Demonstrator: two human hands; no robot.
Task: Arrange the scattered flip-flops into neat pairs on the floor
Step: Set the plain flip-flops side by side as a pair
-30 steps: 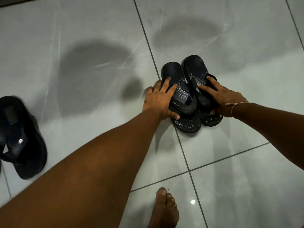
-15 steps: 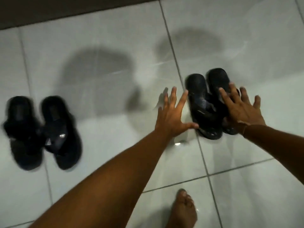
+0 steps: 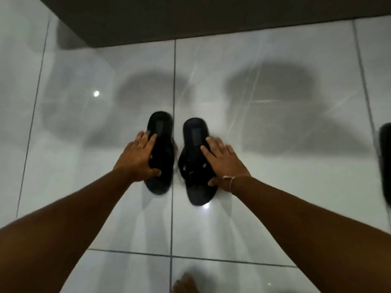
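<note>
On the head camera, I see both hands have left the first pair (image 3: pixel 385 161), now a dark sliver at the right edge, and moved to the second pair mid-floor (image 3: pixel 296 197), so I judge one pair done. The left hand (image 3: pixel 137 159) lies on the left flip-flop (image 3: pixel 164 157) and the right hand (image 3: pixel 222 163) on the right flip-flop (image 3: pixel 193 166). The fingers are stretched flat, pressing rather than gripping, and the soles sit slightly apart.

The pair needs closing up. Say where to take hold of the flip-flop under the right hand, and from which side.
Grip the right flip-flop by its outer long edge near mid-length, coming from the right, where the right hand lies. It sits flat, and the left flip-flop lies close on its inner side, leaving little room there.
</note>
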